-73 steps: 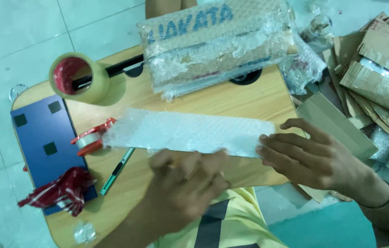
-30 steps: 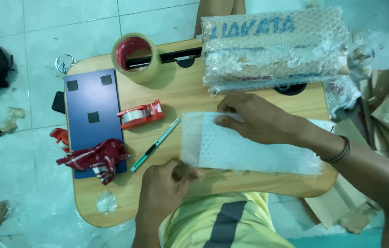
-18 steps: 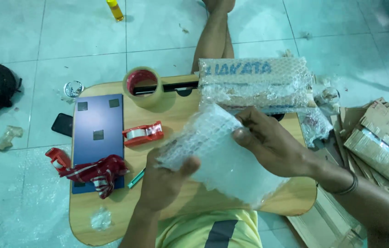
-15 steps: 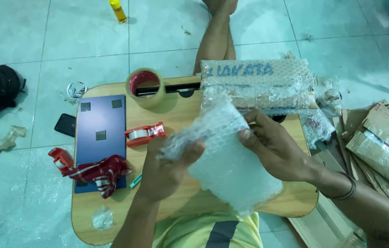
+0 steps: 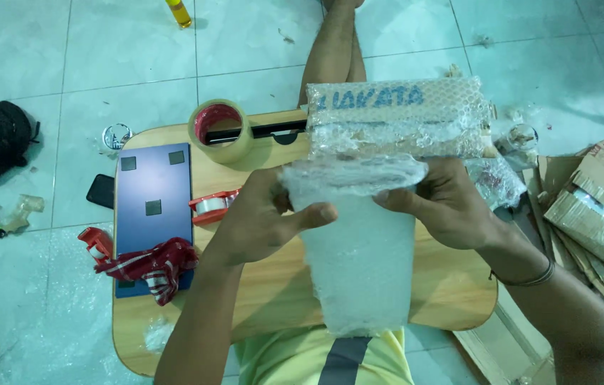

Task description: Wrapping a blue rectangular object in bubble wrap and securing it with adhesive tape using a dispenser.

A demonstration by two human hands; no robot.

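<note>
A: What are the hands doing with the bubble-wrap sheet (image 5: pixel 362 271)?

B: Both are gripping its far end, which is looking folded or rolled over. The left hand (image 5: pixel 263 217) is closing on the left edge, thumb lying across the front of the wrap and fingers curling behind it. The right hand (image 5: pixel 448 203) is clamping the right edge the same way, thumb on the front and fingers tucked behind.

A: And where is the sheet sitting relative to them?

B: It is being held up between the two hands, above the small wooden table (image 5: pixel 273 299). From the grip it is hanging down toward the near side, its lower edge reaching the person's yellow shirt (image 5: pixel 295 360).

A: What is lying around the hands?

B: Just beyond them, at the far side of the table, a box wrapped in bubble wrap (image 5: pixel 398 117) is resting. To its left a roll of tan tape (image 5: pixel 220 130) is standing. Left of the left hand a red tape dispenser (image 5: pixel 213 205) is sitting beside a dark blue flat board (image 5: pixel 154 207), with a red and white cloth (image 5: pixel 149 262) draping over the board's near end. Cardboard pieces (image 5: pixel 598 207) are piling up on the floor at the far right.
</note>
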